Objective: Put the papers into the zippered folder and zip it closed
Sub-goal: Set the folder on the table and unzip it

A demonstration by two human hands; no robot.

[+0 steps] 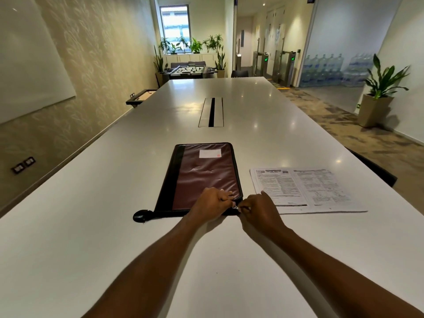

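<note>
Two bare forearms enter from the bottom edge of the frame and converge at lower centre. Left hand (212, 203): fingers curled closed, pressing on the near right corner of the zippered folder (202, 177). Right hand (258, 208): fingertips pinched together on the small metal zipper pull (235, 207) at that same corner, just beside the left hand.

Zippered folder: lies flat at centre frame on the white table (91, 226), black-edged with a maroon panel and a pale label near its far edge; a black tab sticks out at its near left corner.

Papers (302, 189): printed sheets, lying flat on the table just right of the folder, outside it and apart from it.

Beyond, at mid-frame: a cable slot (211, 112) set in the tabletop. Far end, upper centre: a foosball table (188, 71), potted plants (195, 45) and a window.
</note>
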